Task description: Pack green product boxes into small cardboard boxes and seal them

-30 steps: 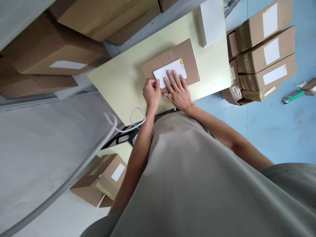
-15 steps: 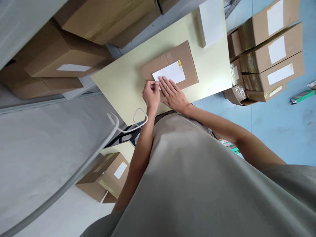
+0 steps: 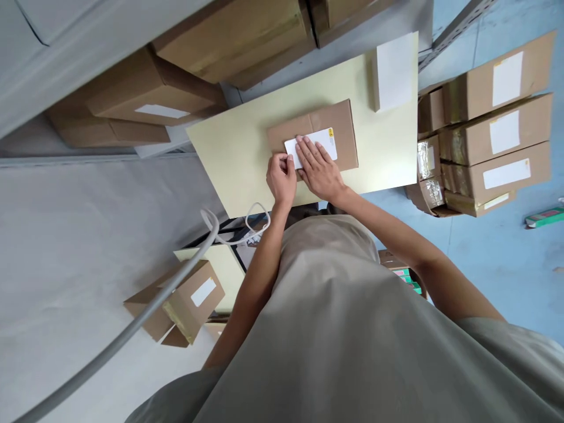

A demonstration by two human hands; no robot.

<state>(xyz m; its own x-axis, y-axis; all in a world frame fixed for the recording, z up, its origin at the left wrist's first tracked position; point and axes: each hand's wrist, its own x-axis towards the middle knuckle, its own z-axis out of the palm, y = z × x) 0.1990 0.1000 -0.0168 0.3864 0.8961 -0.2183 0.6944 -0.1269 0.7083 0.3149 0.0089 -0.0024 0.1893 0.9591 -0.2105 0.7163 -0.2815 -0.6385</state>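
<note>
A flat brown cardboard box (image 3: 341, 126) lies on the pale yellow table (image 3: 238, 153). A white label (image 3: 328, 141) with a small yellow mark sits on the box's top. My right hand (image 3: 319, 170) lies flat on the label with the fingers stretched out. My left hand (image 3: 282, 179) is curled, its fingertips pinching at the label's near-left corner. What the pinch holds is too small to make out.
A white stack of sheets (image 3: 393, 70) lies at the table's far right corner. Taped, labelled cartons (image 3: 493, 141) are stacked on the blue floor to the right. More cartons (image 3: 145, 100) sit on shelving at the left, another carton (image 3: 185, 302) below. A grey cable (image 3: 145, 317) runs past.
My right hand has slid along the label, first left and then back over it. My left hand stays pinched at the label's corner. The camera has shifted.
</note>
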